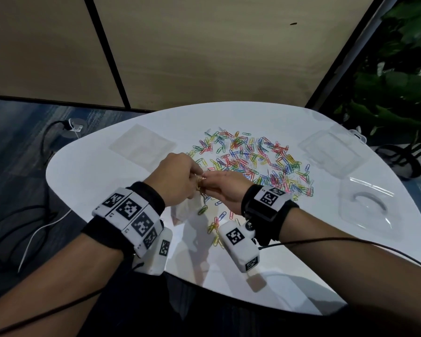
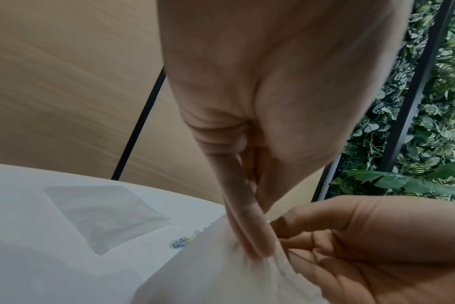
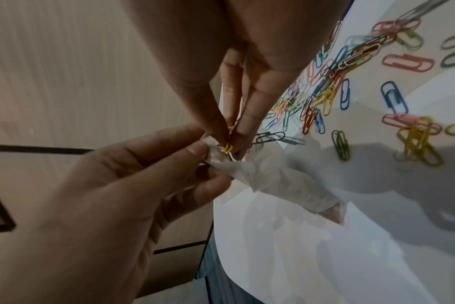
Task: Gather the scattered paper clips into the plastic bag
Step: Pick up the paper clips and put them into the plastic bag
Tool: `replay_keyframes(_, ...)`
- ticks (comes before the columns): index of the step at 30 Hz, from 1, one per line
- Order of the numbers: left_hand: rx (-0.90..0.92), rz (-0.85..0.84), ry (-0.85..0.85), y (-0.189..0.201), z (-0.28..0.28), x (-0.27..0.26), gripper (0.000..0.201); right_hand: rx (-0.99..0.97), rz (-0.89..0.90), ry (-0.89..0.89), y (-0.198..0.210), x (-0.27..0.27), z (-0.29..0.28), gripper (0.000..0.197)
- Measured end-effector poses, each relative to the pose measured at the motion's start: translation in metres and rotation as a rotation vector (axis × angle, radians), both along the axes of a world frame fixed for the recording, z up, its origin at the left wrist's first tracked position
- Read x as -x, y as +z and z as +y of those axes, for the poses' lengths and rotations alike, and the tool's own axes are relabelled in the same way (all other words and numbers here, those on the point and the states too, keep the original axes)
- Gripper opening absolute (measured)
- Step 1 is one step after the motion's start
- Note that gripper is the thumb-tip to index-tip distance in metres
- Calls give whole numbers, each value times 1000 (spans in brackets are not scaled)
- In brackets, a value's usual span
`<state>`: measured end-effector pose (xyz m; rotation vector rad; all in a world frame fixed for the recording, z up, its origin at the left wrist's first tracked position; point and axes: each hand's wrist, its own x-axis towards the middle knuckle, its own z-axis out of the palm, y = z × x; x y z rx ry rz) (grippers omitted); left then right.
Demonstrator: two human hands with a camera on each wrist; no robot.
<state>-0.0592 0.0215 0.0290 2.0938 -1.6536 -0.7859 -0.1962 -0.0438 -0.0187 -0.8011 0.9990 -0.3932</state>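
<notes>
A flat spare plastic sleeve (image 1: 142, 144) lies at the left of the white counter (image 1: 301, 276). Nearer the person, the left hand (image 1: 178, 178) pinches the crumpled mouth of the plastic bag (image 3: 270, 176), which hangs down to the counter. The right hand (image 1: 225, 188) pinches a few paper clips (image 3: 227, 148) at that opening. The scattered paper clips (image 1: 250, 159) spread beyond, and 2 clear plastic trays (image 1: 331, 152) sit at the right.

Your paper clips (image 1: 250, 161) come in red, blue, green, yellow, pink and white, spread over a plain white counter (image 1: 95, 171). The plastic bag (image 3: 270, 176) is cloudy clear. Your wristbands (image 1: 131, 210) are white with black square-block patterns over black straps.
</notes>
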Motion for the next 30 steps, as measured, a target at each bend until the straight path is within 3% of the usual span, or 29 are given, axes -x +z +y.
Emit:
replay_keyframes(4, 6, 19, -42, -1, 3, -4, 30, -5, -61, -73, 3, -6, 5, 26)
replay_keyframes(8, 3, 47, -12, -4, 4, -4, 27, 161, 52, -35, 0, -16, 20, 26)
replay_keyframes(12, -10, 73, 26, -5, 6, 1, 32, 727, 533, 349, 7, -15, 23, 30)
replay_keyframes(14, -30, 53, 13, -6, 7, 5, 34, 902, 670, 503, 13, -12, 21, 36)
replay_keyframes(17, -29, 34, 48, -6, 4, 6, 33, 844, 650, 524, 26, -1, 9, 32)
replay_keyframes(20, -4, 6, 114, -4, -2, -2, 33, 696, 469, 353, 40, 20, -10, 21)
replay_keyframes(22, -1, 2, 148, -2, -5, -9, 32, 747, 536, 307, 42, 42, -21, 17)
replay_keyframes(24, -5, 4, 170, -1, -6, -14, 32, 795, 787, 461, 27, 75, -29, 15)
replay_keyframes(27, -15, 10, 180, -1, -4, -16, 34, 693, 1125, 770, -13, 125, -24, 79)
replay_keyframes(30, -31, 11, 179, -1, -3, -18, 37, 706, 1091, 830, -42, 145, -11, 130)
